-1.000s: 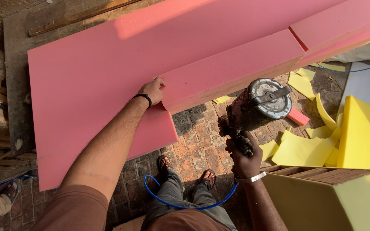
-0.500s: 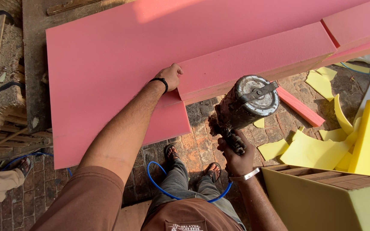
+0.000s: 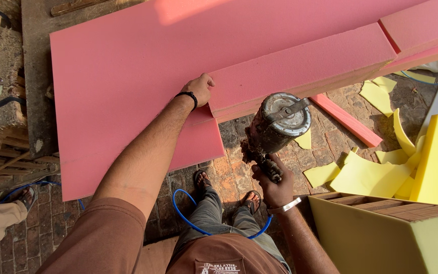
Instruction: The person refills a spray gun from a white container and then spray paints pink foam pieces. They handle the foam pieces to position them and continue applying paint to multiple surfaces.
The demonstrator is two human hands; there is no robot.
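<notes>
We see left hand (image 3: 199, 90) fingertips hidden behind pink strip (image 3: 300, 63); pink sheet (image 3: 128, 86) cut by top edge; spray gun (image 3: 275, 127) nozzle hidden beneath can.
</notes>
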